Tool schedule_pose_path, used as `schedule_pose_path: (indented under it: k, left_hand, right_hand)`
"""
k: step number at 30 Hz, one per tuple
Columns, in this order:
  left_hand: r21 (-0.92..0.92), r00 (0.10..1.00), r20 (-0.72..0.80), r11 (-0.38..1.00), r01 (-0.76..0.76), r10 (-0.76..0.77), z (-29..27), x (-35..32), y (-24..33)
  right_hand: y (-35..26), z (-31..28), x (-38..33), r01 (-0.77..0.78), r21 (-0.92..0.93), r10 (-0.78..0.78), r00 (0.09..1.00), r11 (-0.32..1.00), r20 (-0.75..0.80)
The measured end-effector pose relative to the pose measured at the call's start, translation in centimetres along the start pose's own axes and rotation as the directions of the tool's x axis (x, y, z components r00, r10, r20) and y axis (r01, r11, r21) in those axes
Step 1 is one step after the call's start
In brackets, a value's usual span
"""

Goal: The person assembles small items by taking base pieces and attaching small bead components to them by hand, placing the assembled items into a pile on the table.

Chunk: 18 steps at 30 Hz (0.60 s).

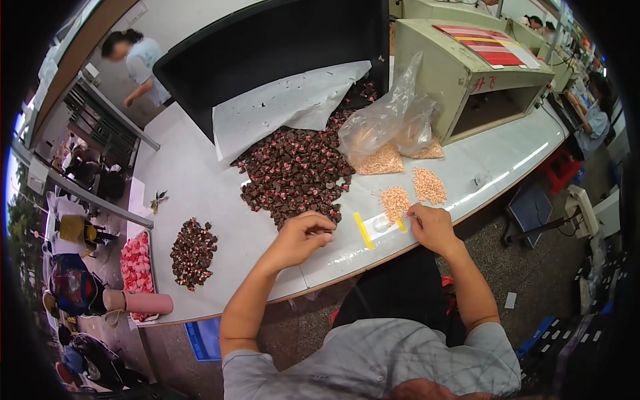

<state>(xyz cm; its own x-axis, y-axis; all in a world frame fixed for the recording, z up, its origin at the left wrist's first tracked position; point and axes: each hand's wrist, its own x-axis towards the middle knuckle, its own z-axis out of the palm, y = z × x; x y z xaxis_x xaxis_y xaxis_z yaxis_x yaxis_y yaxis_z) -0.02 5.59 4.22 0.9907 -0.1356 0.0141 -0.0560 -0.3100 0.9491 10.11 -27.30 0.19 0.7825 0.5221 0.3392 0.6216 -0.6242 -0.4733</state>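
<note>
My left hand (pixel 301 241) is closed, its fingers curled in at the near edge of a large heap of dark brown pieces with pink parts (pixel 297 167). Whatever those fingers hold is hidden. Further right, my right hand (pixel 433 230) is pinched at the near side of a small pile of beige pieces (pixel 395 202); anything in the pinch is too small to make out. Between the hands a white strip (pixel 380 225) lies on the white table, with a yellow tape (pixel 364 231) across its left end. A second beige pile (pixel 429 185) sits just beyond my right hand.
Clear plastic bags of beige pieces (pixel 379 161) lean by a grey-green metal box (pixel 467 83). A tipped black bin (pixel 267 50) with a white sheet (pixel 280 100) stands behind the heap. Leftward are a smaller dark pile (pixel 193 255), a tray of pink pieces (pixel 137 260) and a pink bottle (pixel 148 303).
</note>
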Motion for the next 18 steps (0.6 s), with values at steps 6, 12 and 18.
schedule_pose_path:
  k: [6,12,18]
  left_hand:
    - [-0.12,0.981,0.191,0.991,0.067,-0.043,2.7,2.3,-1.5]
    - [-0.279,0.942,0.294,0.929,0.244,-0.16,3.3,2.3,-3.4]
    - [-0.31,0.934,0.307,0.908,0.281,-0.184,3.4,2.1,-4.1]
  right_hand:
    - [-0.5,-0.7,0.5,-0.062,-0.034,0.066,0.987,0.997,0.146]
    - [-0.8,-0.9,0.7,-0.059,-0.025,0.062,0.984,0.998,0.166]
    - [-0.6,-0.5,1.0,-0.008,-0.021,0.011,0.987,1.0,0.161]
